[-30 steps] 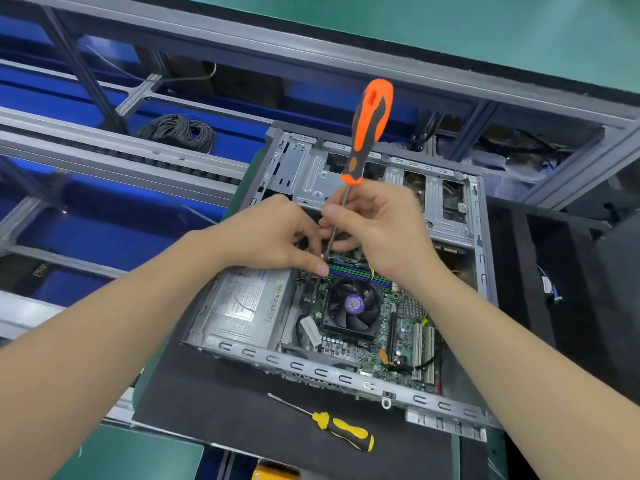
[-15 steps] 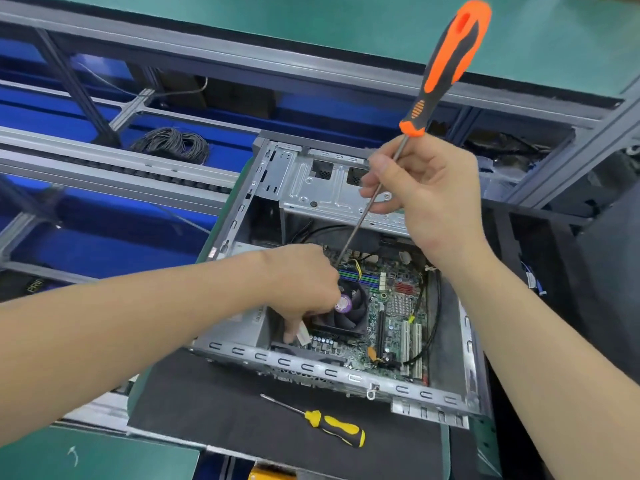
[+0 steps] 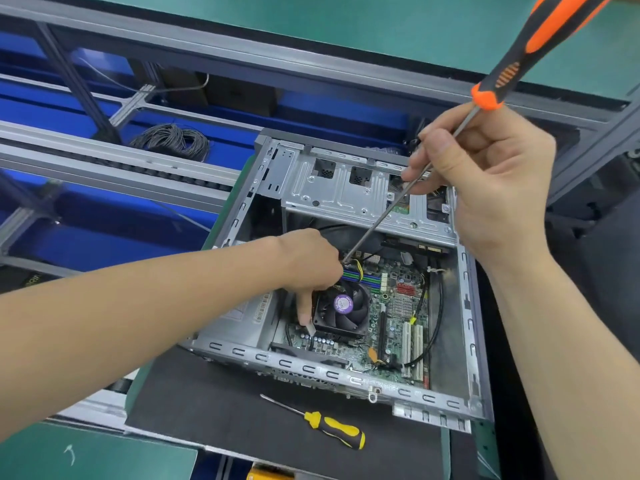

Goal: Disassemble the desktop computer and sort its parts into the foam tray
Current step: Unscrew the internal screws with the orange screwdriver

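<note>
The open desktop case (image 3: 349,374) lies on a black mat, its motherboard (image 3: 398,306) and black CPU fan (image 3: 341,308) exposed. My left hand (image 3: 308,265) reaches down inside the case beside the fan, one finger pointing down at the fan's left edge; what its other fingers do is hidden. My right hand (image 3: 481,188) hovers above the metal drive cage (image 3: 349,192) and grips the shaft of a long orange-and-black screwdriver (image 3: 512,71). The screwdriver slants down to the left, its tip ending near my left hand by the memory slots.
A small yellow-and-black screwdriver (image 3: 332,429) lies on the black mat (image 3: 207,410) in front of the case. A coil of black cable (image 3: 173,140) sits on the blue conveyor frame at back left. Dark foam (image 3: 609,271) stands to the right.
My left hand dropped from the screwdriver shaft into the case beside the fan. My right hand rose up and right, sliding along the shaft, so the orange handle now points to the upper right.
</note>
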Tool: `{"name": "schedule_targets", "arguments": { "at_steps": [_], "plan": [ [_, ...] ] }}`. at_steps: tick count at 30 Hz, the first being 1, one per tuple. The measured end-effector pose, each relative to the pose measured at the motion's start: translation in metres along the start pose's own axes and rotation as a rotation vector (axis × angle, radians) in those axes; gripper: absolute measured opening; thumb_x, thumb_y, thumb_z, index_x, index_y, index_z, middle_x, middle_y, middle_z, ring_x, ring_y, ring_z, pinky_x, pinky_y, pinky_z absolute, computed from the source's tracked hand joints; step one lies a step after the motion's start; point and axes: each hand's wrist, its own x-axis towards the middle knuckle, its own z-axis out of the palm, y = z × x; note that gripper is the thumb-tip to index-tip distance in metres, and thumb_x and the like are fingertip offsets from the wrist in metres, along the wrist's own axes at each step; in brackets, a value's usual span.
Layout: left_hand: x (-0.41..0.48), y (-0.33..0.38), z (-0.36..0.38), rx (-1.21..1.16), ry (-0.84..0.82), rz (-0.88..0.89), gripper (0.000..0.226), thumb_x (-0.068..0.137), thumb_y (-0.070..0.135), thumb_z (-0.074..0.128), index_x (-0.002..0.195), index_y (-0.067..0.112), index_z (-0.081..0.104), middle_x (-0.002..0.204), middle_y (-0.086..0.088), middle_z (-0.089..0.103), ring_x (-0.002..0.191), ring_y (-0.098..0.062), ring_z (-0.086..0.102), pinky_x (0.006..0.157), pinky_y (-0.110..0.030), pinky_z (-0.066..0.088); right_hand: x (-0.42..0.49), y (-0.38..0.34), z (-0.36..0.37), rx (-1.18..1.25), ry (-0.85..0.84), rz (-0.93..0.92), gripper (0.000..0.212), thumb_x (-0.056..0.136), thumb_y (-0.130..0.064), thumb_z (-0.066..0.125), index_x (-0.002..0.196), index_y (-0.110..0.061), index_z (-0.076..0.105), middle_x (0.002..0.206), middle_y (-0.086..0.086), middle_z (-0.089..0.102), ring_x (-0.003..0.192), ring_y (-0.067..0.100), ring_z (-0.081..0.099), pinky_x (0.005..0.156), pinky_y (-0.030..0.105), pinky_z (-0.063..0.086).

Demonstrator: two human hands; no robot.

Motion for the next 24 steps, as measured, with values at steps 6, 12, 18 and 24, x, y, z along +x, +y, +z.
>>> {"name": "schedule_targets", "arguments": {
  "at_steps": [6, 12, 18, 24],
  "plan": [
    [-0.009, -0.029, -0.005, -0.262, 0.065, -0.051, 0.043, 0.083, 0.069, 0.066, 0.08, 0.026, 0.069, 0.075, 0.013, 0.065, 0.072, -0.011, 0.061, 0.058, -0.028, 0.049, 0.007, 0.0, 0.0, 0.056, 0.006, -0.035, 0.001, 0.101, -0.011, 0.067, 0.1, -0.011, 0.067, 0.078, 0.003, 0.073, 0.07, 0.034, 0.073, 0.058, 0.036, 0.059],
    [-0.045, -0.066, -0.013, -0.626, 0.355, -0.161, 0.019, 0.089, 0.054, 0.071, 0.088, 0.036, 0.076, 0.057, 0.025, 0.057, 0.058, 0.005, 0.055, 0.053, -0.015, 0.033, 0.006, 0.012, 0.01, 0.061, 0.006, 0.044, 0.002, 0.101, -0.006, 0.064, 0.099, -0.007, 0.065, 0.075, 0.0, 0.072, 0.067, 0.026, 0.073, 0.056, 0.034, 0.06],
    [-0.056, -0.066, -0.016, -1.097, 0.454, 0.039, 0.021, 0.093, 0.055, 0.068, 0.106, 0.041, 0.077, 0.051, 0.009, 0.031, 0.048, -0.008, 0.031, 0.056, -0.022, 0.029, 0.0, 0.025, 0.03, 0.117, -0.031, 0.144, 0.005, 0.101, -0.007, 0.063, 0.097, -0.009, 0.065, 0.075, 0.001, 0.072, 0.069, 0.028, 0.073, 0.057, 0.041, 0.062],
    [-0.058, -0.072, -0.008, -1.659, 0.491, 0.232, 0.031, 0.082, 0.016, 0.073, 0.112, 0.026, 0.074, 0.056, 0.003, 0.023, 0.049, -0.015, 0.021, 0.055, -0.035, 0.019, 0.0, 0.024, 0.042, 0.301, -0.131, 0.209, 0.003, 0.1, -0.01, 0.064, 0.099, -0.01, 0.067, 0.078, 0.006, 0.071, 0.069, 0.027, 0.073, 0.055, 0.036, 0.06]
  ]
}}
